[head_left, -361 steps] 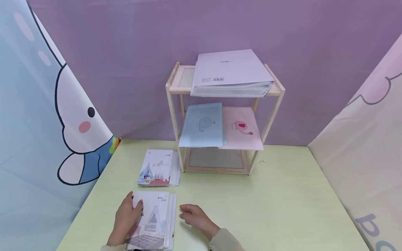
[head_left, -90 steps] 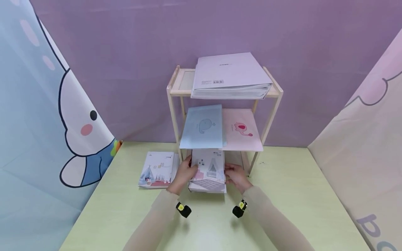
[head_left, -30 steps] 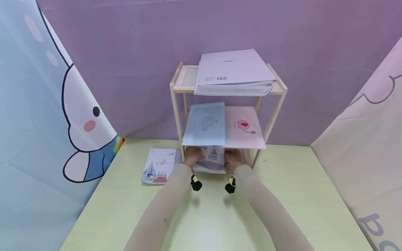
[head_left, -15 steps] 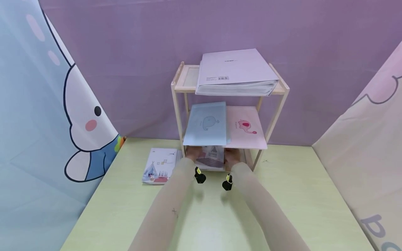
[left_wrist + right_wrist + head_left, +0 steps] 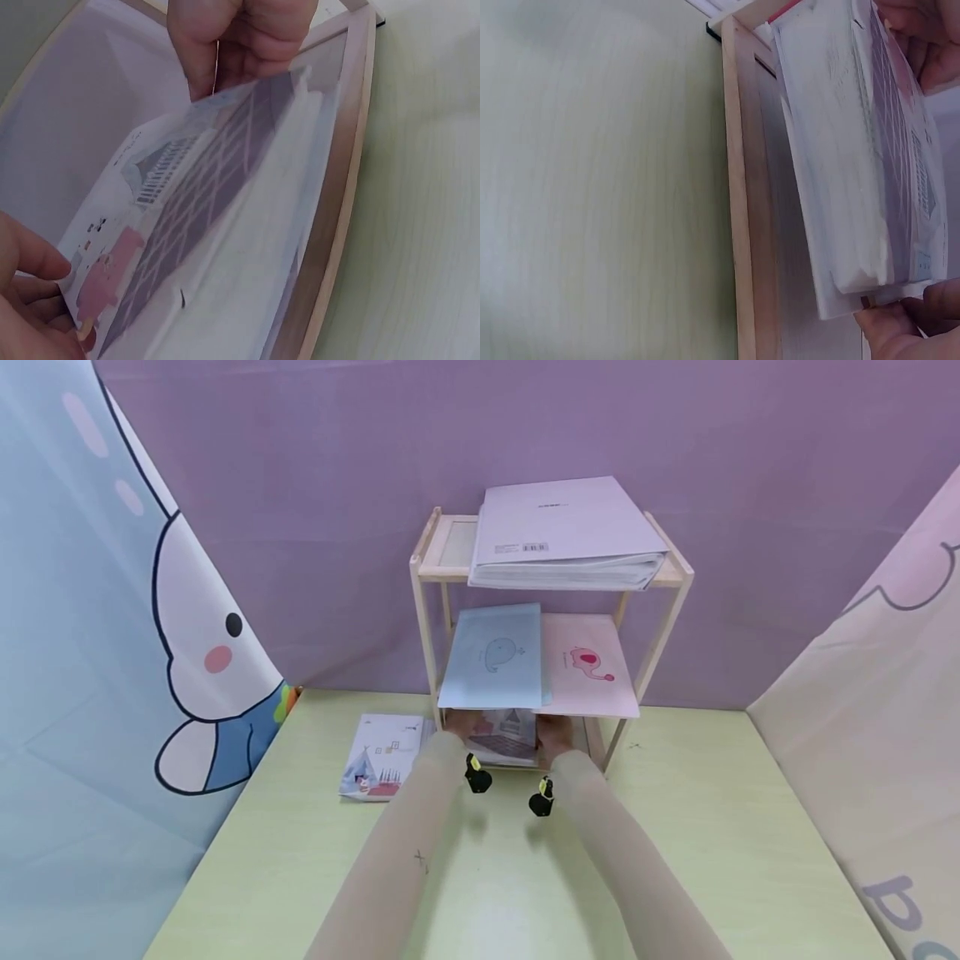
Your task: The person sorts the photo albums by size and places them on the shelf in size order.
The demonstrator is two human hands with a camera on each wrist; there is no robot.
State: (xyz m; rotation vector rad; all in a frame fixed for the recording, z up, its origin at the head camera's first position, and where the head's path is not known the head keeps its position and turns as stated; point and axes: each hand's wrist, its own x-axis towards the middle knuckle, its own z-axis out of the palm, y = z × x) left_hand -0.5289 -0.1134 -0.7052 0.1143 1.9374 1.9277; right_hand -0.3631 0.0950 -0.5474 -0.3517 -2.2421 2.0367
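Note:
A thick book with a printed tent cover (image 5: 504, 742) is partly inside the bottom level of the small wooden rack (image 5: 422, 627); the folders above hide its far part. My left hand (image 5: 459, 723) grips its left side, thumb on top, near the pink print. On the opposite side my right hand (image 5: 553, 737) pinches the edge, as the right wrist view shows with the fingers (image 5: 896, 330) at a corner. In the left wrist view the book (image 5: 187, 187) is tilted above the bottom panel, and its white page edges face the rack's front rail (image 5: 337, 217).
A blue whale folder (image 5: 491, 656) and a pink elephant folder (image 5: 588, 664) lie on the middle shelf, jutting forward. Large white albums (image 5: 566, 522) fill most of the top. Another printed book (image 5: 382, 756) lies on the green table (image 5: 712, 827), left of the rack.
The tent-print book lay at the table's front left; both hands have carried it to the rack and slid it deeper into the bottom level. Over the last half second it barely moves.

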